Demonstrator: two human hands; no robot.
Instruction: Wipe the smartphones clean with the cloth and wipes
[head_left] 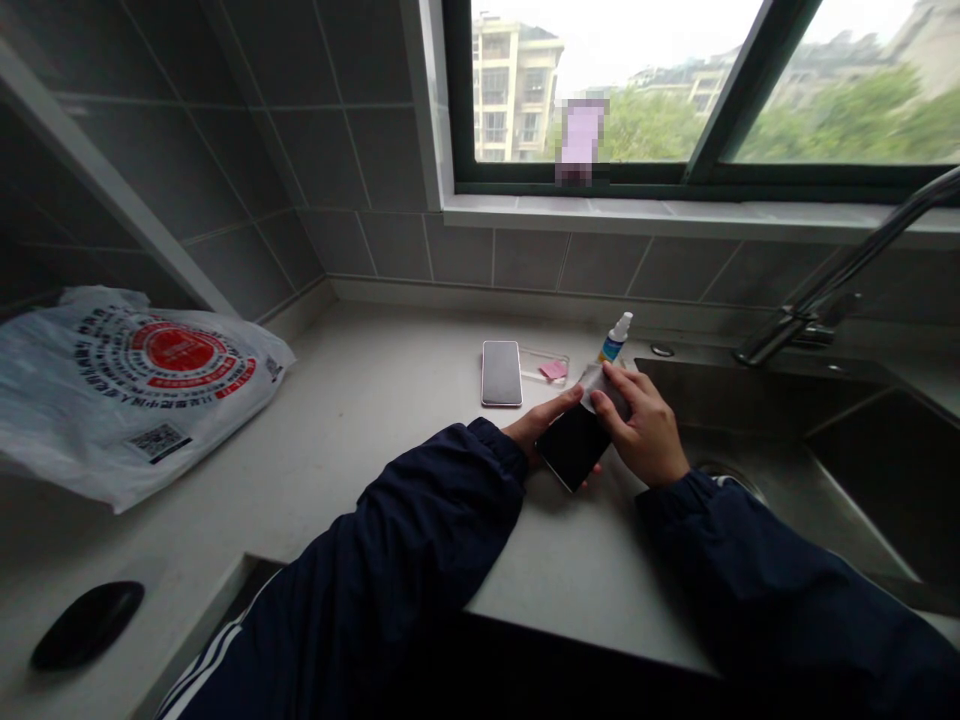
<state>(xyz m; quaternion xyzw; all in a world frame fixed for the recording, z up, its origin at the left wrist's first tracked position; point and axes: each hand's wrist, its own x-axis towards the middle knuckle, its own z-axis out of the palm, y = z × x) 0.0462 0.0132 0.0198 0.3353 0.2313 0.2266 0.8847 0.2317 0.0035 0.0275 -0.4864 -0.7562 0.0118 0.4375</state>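
Note:
My left hand [541, 423] holds a black phone [576, 447] from beneath, just above the counter, its dark screen facing up. My right hand [643, 425] presses a small grey cloth [600, 388] against the phone's far end, fingers closed on the cloth. Beyond the hands, a second phone [501, 372] lies flat on the counter. A clear phone case [546, 364] with a pink piece in it lies beside that phone. A small white spray bottle [616, 338] with a blue label stands right behind my right hand.
A white plastic bag [127, 385] with red print lies on the counter's left side. A steel sink [787, 440] with a faucet [840, 280] fills the right. A black oval object [88, 624] sits at lower left. Tiled wall and window are behind.

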